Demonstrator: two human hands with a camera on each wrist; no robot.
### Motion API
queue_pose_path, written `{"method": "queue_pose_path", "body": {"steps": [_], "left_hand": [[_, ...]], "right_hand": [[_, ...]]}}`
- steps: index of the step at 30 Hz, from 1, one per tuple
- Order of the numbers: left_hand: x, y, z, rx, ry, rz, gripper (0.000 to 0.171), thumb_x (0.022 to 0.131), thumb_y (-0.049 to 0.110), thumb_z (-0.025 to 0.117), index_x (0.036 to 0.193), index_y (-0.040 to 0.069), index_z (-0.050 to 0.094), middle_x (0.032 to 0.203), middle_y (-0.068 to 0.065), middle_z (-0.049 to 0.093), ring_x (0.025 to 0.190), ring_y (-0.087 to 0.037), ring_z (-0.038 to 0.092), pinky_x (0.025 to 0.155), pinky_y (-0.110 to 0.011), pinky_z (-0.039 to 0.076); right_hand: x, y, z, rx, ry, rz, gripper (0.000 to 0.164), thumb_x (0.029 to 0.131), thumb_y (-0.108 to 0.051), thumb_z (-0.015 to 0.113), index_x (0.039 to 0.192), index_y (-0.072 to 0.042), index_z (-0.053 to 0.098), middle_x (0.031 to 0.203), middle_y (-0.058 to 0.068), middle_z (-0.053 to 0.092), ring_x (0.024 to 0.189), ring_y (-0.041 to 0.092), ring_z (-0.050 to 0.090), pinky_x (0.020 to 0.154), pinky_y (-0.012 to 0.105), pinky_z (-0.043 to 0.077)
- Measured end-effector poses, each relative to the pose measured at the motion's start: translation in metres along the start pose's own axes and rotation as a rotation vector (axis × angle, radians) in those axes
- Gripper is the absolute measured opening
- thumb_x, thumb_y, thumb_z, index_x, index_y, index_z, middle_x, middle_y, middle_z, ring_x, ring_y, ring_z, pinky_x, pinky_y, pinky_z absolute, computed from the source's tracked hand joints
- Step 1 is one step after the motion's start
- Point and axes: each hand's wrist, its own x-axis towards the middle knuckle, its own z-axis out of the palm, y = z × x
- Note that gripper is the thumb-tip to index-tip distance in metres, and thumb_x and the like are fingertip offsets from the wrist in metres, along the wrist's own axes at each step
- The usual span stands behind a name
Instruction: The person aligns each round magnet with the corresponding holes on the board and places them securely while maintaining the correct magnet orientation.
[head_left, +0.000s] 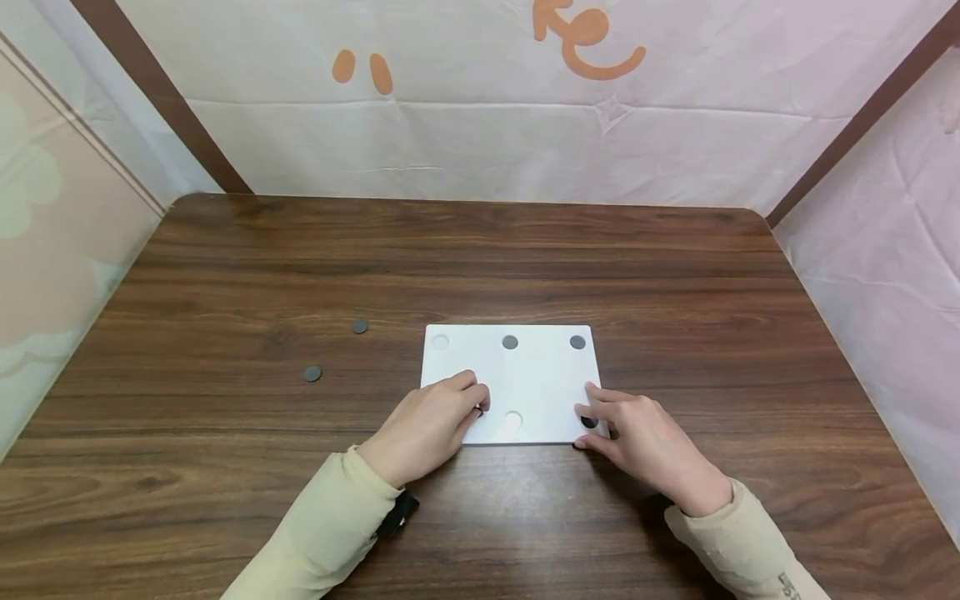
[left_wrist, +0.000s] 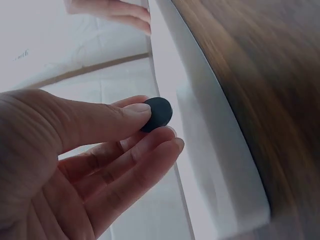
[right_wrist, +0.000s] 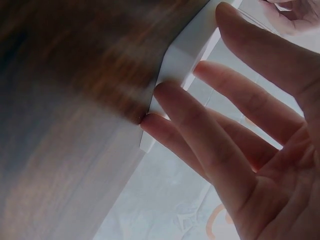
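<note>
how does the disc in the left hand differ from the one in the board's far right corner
The left hand pinches the held disc; the corner disc lies untouched in the white board. The thumb partly covers the held disc; the corner disc shows its whole top. Both are round and dark.

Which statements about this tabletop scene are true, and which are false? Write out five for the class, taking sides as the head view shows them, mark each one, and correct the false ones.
1. The left grip pinches a dark disc. True.
2. Two loose grey discs lie on the table, left of the white board. True.
3. The top-left recess holds a disc. False: it is empty.
4. The right grip is at the board's top-left corner. False: it is at the lower-right corner.
5. The bottom-middle recess is filled. False: it is empty too.
</note>
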Motion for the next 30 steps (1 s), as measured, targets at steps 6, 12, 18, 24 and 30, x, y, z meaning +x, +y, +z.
{"method": "queue_pose_path", "body": {"steps": [6, 12, 18, 24, 30], "left_hand": [[0.009, 0.009, 0.006, -0.003, -0.024, 0.043, 0.008, 0.088, 0.002, 0.064, 0.091, 0.010, 0.066, 0.085, 0.002, 0.058, 0.074, -0.014, 0.062, 0.064, -0.029, 0.052], [0.017, 0.013, 0.012, -0.014, -0.039, 0.055, 0.009, 0.089, 0.002, 0.063, 0.094, 0.008, 0.065, 0.089, 0.000, 0.060, 0.077, -0.016, 0.063, 0.066, -0.031, 0.052], [0.020, 0.016, 0.015, -0.035, -0.053, 0.069, 0.007, 0.091, 0.004, 0.062, 0.095, 0.009, 0.064, 0.092, -0.001, 0.063, 0.080, -0.015, 0.064, 0.069, -0.031, 0.052], [0.024, 0.019, 0.017, -0.047, -0.057, 0.089, 0.005, 0.091, 0.007, 0.063, 0.093, 0.011, 0.064, 0.090, 0.001, 0.064, 0.082, -0.015, 0.064, 0.070, -0.030, 0.052], [0.025, 0.020, 0.019, -0.070, -0.068, 0.073, 0.004, 0.090, 0.006, 0.063, 0.091, 0.010, 0.063, 0.087, 0.000, 0.064, 0.082, -0.015, 0.064, 0.070, -0.031, 0.052]], "right_hand": [[-0.001, 0.001, 0.000, -0.005, 0.007, 0.000, 0.034, 0.074, -0.015, 0.082, 0.105, -0.004, 0.074, 0.117, 0.026, 0.064, 0.056, -0.006, 0.046, 0.052, 0.016, 0.041], [-0.001, 0.002, 0.000, -0.011, 0.008, 0.003, 0.034, 0.074, -0.016, 0.082, 0.105, -0.004, 0.074, 0.117, 0.025, 0.065, 0.056, -0.006, 0.045, 0.053, 0.017, 0.042], [-0.001, 0.002, 0.000, -0.013, 0.010, -0.001, 0.034, 0.074, -0.016, 0.082, 0.105, -0.004, 0.074, 0.117, 0.025, 0.065, 0.056, -0.006, 0.044, 0.054, 0.017, 0.042], [-0.001, 0.002, 0.001, -0.014, 0.019, -0.011, 0.034, 0.074, -0.016, 0.082, 0.104, -0.004, 0.074, 0.116, 0.024, 0.065, 0.056, -0.006, 0.044, 0.054, 0.017, 0.042], [-0.001, 0.002, 0.001, -0.003, 0.021, -0.013, 0.034, 0.074, -0.015, 0.082, 0.105, -0.004, 0.074, 0.116, 0.025, 0.065, 0.057, -0.006, 0.044, 0.054, 0.017, 0.042]]}}
